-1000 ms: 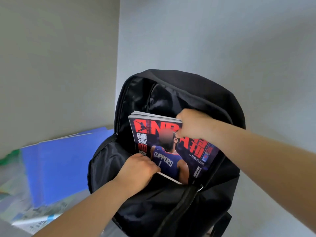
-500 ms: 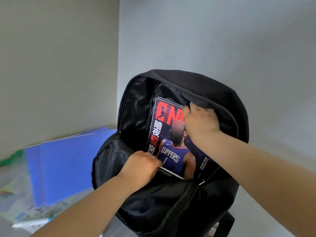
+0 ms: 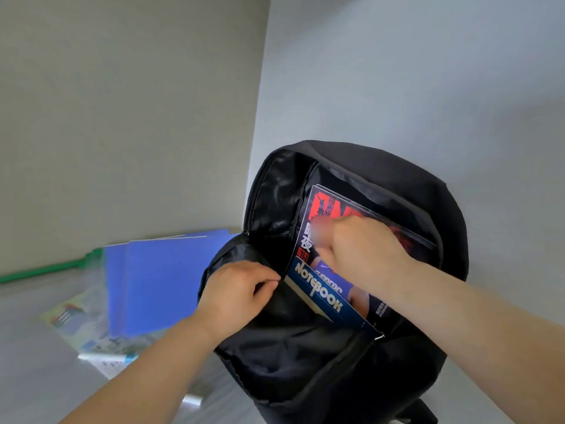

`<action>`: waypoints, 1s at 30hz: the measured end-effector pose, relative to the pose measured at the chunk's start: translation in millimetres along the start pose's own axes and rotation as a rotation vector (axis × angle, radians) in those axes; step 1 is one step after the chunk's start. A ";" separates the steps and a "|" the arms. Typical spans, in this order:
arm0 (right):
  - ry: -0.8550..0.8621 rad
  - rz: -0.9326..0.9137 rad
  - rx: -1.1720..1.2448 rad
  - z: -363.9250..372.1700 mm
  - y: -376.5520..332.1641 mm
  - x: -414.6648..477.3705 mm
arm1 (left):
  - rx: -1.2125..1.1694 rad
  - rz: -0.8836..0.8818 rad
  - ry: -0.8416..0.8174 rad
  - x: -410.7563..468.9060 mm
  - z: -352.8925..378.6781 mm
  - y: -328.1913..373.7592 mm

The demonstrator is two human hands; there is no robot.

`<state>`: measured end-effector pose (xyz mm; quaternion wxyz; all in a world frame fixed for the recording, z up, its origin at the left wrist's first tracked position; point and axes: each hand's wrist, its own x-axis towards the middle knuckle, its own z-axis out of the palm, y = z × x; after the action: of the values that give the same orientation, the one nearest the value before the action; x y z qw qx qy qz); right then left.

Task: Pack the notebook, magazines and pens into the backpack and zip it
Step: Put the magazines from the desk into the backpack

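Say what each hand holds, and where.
Left hand pinches the backpack opening's front edge. Right hand presses the magazine cover; grip unclear.

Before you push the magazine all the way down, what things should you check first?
1. Backpack mouth open wide enough: ok, the zipper is undone and the front flap hangs forward.
2. Left hand holding the front edge open: ok, it grips the black fabric.
3. Right hand on the magazine: ok, it presses on the cover.
4. Magazine fully inside: not ok, its top corner is up near the rim.
5. Notebook already in the bag: ok, it sits in front of the magazine.
6. Pens packed: cannot tell, none are visible.
7. Blue folders outside on the table: not ok if they must go in too.
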<state>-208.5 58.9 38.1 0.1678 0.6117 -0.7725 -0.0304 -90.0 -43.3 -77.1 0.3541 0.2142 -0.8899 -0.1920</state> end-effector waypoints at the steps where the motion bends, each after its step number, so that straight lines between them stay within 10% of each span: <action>1: 0.022 -0.042 0.063 1.0 -8.9 0.7 | -0.019 -0.070 0.047 -10.1 -7.9 -3.5; 15: -0.250 -0.338 0.613 52.5 -231.6 34.2 | 0.205 -1.036 0.315 -261.1 -186.2 -109.2; 30: -0.974 0.359 1.468 121.3 -496.3 -9.5 | 0.245 -1.527 0.068 -424.5 -312.6 -235.8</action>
<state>221.3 -75.2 -203.4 -0.6093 0.3545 -0.6669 0.2416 469.7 -80.0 -214.8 0.1245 0.8119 -0.4990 -0.2762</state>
